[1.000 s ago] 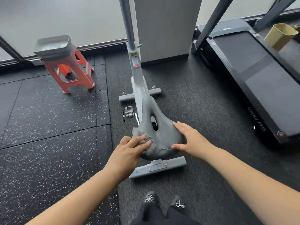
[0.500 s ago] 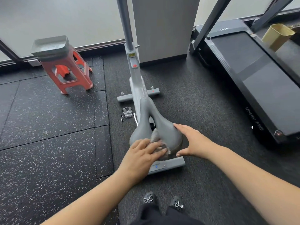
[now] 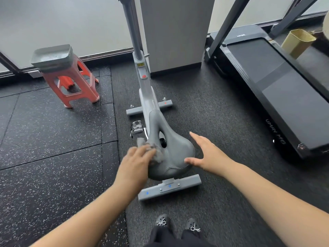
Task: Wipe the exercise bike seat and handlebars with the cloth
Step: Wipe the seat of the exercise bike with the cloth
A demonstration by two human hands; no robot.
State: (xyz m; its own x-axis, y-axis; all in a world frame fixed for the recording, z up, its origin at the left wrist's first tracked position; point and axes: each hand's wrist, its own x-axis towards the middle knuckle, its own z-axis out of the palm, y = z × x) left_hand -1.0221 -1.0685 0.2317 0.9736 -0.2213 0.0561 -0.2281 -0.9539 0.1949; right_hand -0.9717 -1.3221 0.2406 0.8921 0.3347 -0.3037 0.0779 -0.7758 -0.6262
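Exercise bike (image 3: pixel 145 90) stands on floor, long axis near-to-far. Seat (image 3: pixel 170 150) at near end, nose pointing far, between both hands. Left hand (image 3: pixel 136 164) presses cloth (image 3: pixel 156 152) on seat's left flank, fingers flat. Right hand (image 3: pixel 206 154) open, thumb touching right edge. Handlebars out of view.

The exercise bike (image 3: pixel 147 97) stands mid-floor (image 3: pixel 53 175), its seat (image 3: pixel 176 148) nearest the person and its post rising toward the far wall. The left hand (image 3: pixel 135 166) lies on the cloth (image 3: pixel 151 150) at the seat's left side; the right hand (image 3: pixel 208 155) is at its right edge. A stool (image 3: pixel 71 82) carrying a tray (image 3: pixel 51 57) stands far left; a treadmill (image 3: pixel 277 86) lies right, a bin (image 3: pixel 297 42) beyond it.
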